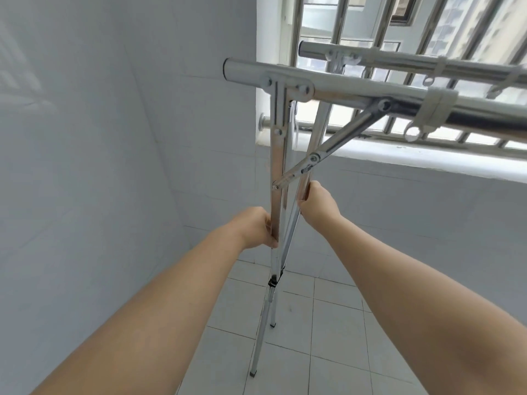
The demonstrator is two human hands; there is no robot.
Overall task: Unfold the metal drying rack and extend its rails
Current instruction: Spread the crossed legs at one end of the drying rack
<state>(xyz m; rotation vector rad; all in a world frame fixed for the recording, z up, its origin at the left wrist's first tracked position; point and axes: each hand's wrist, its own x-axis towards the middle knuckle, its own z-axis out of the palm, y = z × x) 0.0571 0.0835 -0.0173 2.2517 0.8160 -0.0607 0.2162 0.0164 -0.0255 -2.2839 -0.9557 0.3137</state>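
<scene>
The metal drying rack (288,155) stood in the centre of the frame, its polished steel legs rising from the floor to two round rails that ran off toward the upper right. The nearer rail (342,86) was a thick, shiny tube with a dark open end at the upper centre; a flat, riveted bracket (285,89) with rounded corners joined it to a flat-sided upright. The farther rail (399,59) lay just behind and above it, equally glossy. A pale plastic clip (436,109) wrapped the nearer rail at the right edge. A jointed diagonal brace (328,149), flattened at its ends and pinned with small round rivets, slanted from the rail down to the uprights. The left hand (253,228) was clamped around the left upright just below centre, fingers curled behind the strip. The right hand (316,198) was clamped on the right upright slightly higher, just below the brace's joint. The two uprights crossed at a dark pivot (273,282) lower in the frame, and below it two slim legs spread apart, each tipped with a small dark foot resting on the floor (328,337) of glossy pale square tiles. A smooth, matt grey-white wall (99,138) filled the left half. At the upper right, a window (399,24) with slender metal bars let in bright light above a white sill (427,158).
</scene>
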